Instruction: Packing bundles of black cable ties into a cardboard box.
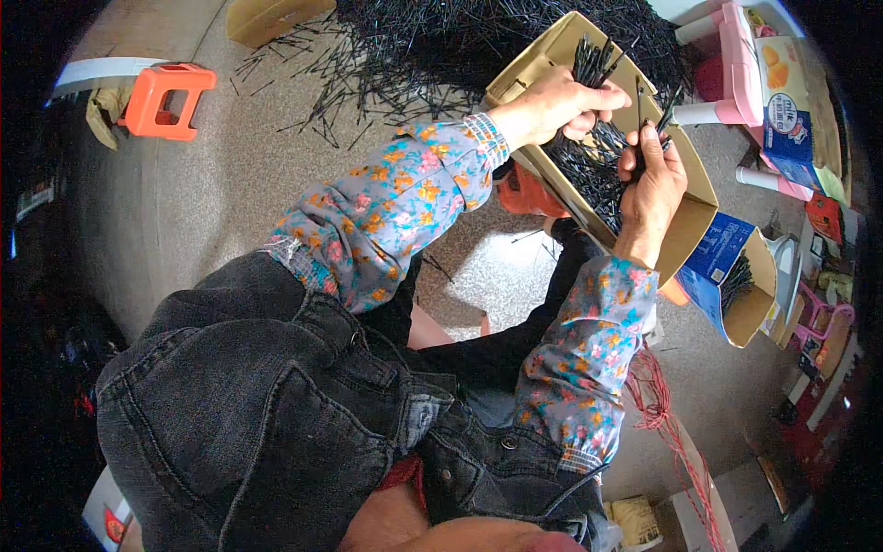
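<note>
An open cardboard box (688, 247) stands in front of me at the upper right, with many thin black sticks (596, 173) lying in it. Over its left side my left hand (555, 103) is closed round a bundle of these sticks (589, 61), their ends poking up past the fingers. My right hand (655, 184), above the box's right part, pinches a few more black sticks (669, 110) between thumb and fingers. The two hands are close together but apart. Their exact kind is too small to tell.
A large heap of black sticks (414, 46) covers the floor beyond the box. An orange stool (170, 101) stands at the far left. Right of the box are a pink-and-white stool (736, 69), a blue carton (722, 248) holding more sticks, and red cord (655, 405).
</note>
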